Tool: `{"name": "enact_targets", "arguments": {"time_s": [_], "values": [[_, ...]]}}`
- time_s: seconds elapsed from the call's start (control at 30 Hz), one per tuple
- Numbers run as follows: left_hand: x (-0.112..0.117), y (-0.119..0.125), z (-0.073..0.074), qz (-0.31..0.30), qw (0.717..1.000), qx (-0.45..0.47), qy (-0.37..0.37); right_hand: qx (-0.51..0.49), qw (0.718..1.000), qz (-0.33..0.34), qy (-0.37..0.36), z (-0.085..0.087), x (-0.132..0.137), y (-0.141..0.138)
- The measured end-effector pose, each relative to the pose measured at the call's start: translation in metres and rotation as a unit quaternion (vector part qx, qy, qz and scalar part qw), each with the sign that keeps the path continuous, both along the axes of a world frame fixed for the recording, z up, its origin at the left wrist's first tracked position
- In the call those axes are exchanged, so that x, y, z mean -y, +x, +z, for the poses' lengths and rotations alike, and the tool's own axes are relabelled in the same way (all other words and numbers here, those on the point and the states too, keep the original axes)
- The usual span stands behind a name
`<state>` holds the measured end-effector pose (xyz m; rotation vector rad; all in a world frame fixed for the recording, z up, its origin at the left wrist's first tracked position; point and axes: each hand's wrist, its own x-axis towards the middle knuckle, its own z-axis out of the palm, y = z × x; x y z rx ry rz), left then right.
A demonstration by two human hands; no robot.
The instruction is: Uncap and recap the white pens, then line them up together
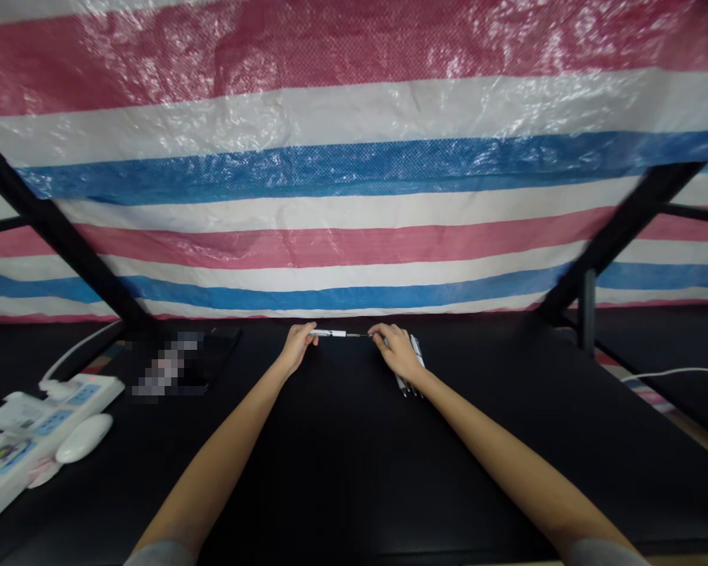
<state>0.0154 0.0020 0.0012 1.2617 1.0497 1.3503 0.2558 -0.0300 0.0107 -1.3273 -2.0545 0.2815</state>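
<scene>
Both my arms reach forward over a black table point(342, 464). My left hand point(298, 344) pinches the white barrel end of a pen point(330, 333) held level between my hands. My right hand point(396, 350) pinches the thin dark end of that same pen, its fingers closed. Under my right hand lie a few more white pens point(416, 351) on the table, partly hidden by the hand and wrist.
A white power strip point(64, 397) with a cable and a white mouse point(84, 438) sit at the left. A dark flat item point(215, 354) lies behind them. A red, white and blue striped tarp point(354, 173) hangs behind black frame bars point(619, 228). A white cable point(672, 372) runs at the right.
</scene>
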Motion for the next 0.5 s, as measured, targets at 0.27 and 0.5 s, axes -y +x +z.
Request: {"name": "enact_targets", "arguments": {"time_s": [0.27, 0.5], "values": [[0.0013, 0.0004, 0.0021, 0.002, 1.0, -0.016, -0.005, 0.01, 1.0, -0.011, -0.012, 0.0014, -0.0012, 0.0009], [0.0012, -0.0001, 0.0014, -0.003, 0.998, -0.063, 0.008, 0.018, 1.0, -0.006, -0.013, 0.0023, -0.0006, 0.0002]]}}
